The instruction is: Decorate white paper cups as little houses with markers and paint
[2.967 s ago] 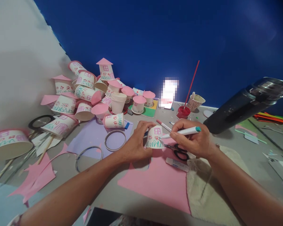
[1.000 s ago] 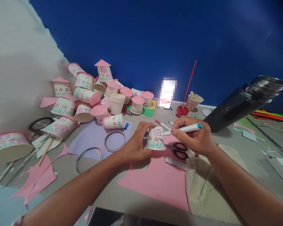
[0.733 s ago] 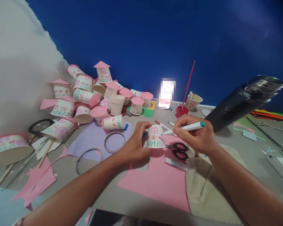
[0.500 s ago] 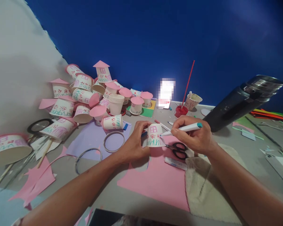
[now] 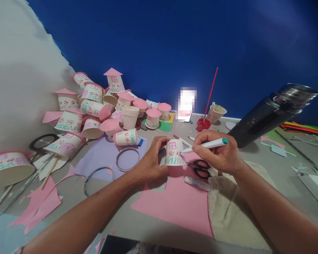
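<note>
My left hand (image 5: pixel 155 158) grips an upside-down white paper cup (image 5: pixel 174 151) from its left side. A pink window, red flowers and green grass strokes are drawn on the cup. In my right hand (image 5: pixel 218 151) is a white marker (image 5: pixel 210 144) with a teal end, its tip at the cup's right side. Below the right hand lie black-handled scissors (image 5: pixel 200 169), their blades running toward the cup. A white tube-like stick (image 5: pixel 197 183) rests beside them on a cut sheet of pink paper (image 5: pixel 175 208).
Many decorated cups with pink paper roofs (image 5: pixel 91 107) are piled at the left. A dark thermos (image 5: pixel 267 116) stands tilted-looking at the right, near a red paint jar (image 5: pixel 202 124) with a brush. A beige cloth (image 5: pixel 233 211) lies under my right forearm. Two rings (image 5: pixel 127 159) sit at left.
Almost nothing differs. The marker's tip stays at the cup's right side, and the whole view has shifted very slightly.
</note>
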`<state>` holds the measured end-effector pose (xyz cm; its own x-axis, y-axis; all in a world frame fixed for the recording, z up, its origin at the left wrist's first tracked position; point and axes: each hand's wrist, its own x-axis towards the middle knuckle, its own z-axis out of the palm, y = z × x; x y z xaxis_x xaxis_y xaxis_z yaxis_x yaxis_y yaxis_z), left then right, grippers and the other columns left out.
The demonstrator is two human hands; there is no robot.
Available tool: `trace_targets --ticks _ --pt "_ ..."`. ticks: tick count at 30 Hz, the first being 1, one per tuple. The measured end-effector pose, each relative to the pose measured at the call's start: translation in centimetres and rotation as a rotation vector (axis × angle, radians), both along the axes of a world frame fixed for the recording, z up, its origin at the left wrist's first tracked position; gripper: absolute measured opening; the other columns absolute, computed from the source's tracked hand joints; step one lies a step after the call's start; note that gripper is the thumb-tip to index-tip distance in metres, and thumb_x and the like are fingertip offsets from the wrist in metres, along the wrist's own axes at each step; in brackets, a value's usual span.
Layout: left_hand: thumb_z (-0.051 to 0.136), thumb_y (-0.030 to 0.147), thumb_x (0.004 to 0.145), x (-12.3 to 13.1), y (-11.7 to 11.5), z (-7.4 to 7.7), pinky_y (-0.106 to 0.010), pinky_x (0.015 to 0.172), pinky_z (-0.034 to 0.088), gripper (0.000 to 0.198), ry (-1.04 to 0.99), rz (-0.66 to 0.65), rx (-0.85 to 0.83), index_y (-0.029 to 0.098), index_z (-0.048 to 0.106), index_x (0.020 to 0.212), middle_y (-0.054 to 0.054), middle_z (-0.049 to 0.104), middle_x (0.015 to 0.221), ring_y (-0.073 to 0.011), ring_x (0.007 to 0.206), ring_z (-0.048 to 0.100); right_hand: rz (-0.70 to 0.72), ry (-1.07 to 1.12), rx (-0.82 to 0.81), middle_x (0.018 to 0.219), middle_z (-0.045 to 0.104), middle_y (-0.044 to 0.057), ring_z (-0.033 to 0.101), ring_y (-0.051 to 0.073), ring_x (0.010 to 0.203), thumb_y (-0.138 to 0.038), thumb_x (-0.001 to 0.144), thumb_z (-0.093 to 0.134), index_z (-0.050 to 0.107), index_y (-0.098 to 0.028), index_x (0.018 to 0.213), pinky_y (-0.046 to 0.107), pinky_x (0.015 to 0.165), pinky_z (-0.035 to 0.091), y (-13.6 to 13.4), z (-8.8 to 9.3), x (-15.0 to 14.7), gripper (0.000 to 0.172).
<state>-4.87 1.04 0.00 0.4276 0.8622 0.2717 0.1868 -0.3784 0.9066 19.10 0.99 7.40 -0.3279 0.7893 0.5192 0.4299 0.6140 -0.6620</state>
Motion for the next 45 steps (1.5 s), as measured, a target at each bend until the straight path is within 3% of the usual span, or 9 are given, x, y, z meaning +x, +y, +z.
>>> trace_targets --ticks 30,45 --pt "0.081 0.024 0.077 0.12 0.04 0.10 -0.057 0.121 0.045 0.063 0.038 0.000 0.071 0.026 0.050 0.132 -0.012 0.054 0.137 -0.0321 0.135 0.055 -0.018 0.008 0.001 0.059 0.066 -0.001 0.054 0.012 0.050 -0.023 0.084 0.068 0.068 -0.021 0.072 0.025 0.048 0.040 0.01 -0.20 -0.36 0.012" --pt "0.081 0.029 0.077 0.02 0.11 0.05 -0.053 0.117 0.047 0.063 0.103 0.001 0.124 0.025 0.050 0.132 -0.011 0.054 0.137 -0.0322 0.131 0.056 0.045 -0.005 -0.118 0.053 0.059 -0.004 0.049 0.009 0.043 -0.022 0.083 0.066 0.065 -0.021 0.072 0.023 0.044 0.034 -0.23 -0.21 -0.65 0.011"
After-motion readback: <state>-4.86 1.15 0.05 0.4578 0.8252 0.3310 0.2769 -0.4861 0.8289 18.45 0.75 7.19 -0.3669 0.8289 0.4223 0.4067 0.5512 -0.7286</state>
